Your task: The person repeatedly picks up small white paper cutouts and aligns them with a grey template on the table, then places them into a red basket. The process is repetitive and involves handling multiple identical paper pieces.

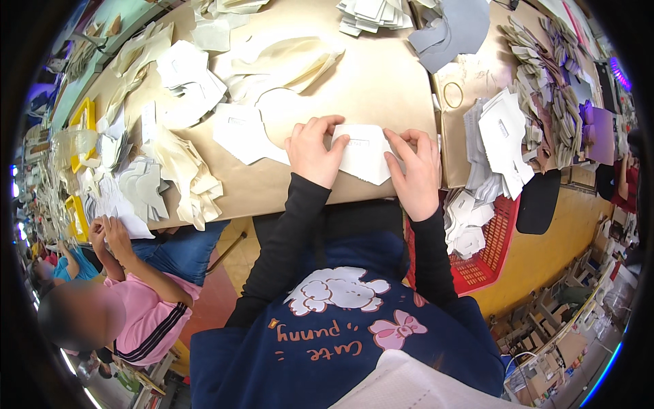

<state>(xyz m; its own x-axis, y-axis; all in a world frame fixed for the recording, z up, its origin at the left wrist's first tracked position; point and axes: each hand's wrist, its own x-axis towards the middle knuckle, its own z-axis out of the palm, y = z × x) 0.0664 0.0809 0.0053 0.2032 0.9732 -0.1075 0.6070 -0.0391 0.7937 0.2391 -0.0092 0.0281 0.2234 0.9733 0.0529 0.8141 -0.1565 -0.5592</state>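
Note:
A white cut fabric piece with a small label lies at the near edge of the brown table. My left hand grips its left edge, fingers curled over the top. On the piece's right edge sits my right hand, pinching it between thumb and fingers. Both black-sleeved forearms come up from my lap. Another white cut piece and a cream round-edged piece lie just left of my left hand.
Stacks of white and cream cut pieces cover the table's left and far side. A pile of white pieces and grey-brown pieces lies right. A red basket of pieces stands beside my right arm. A person in pink sits left, handling pieces.

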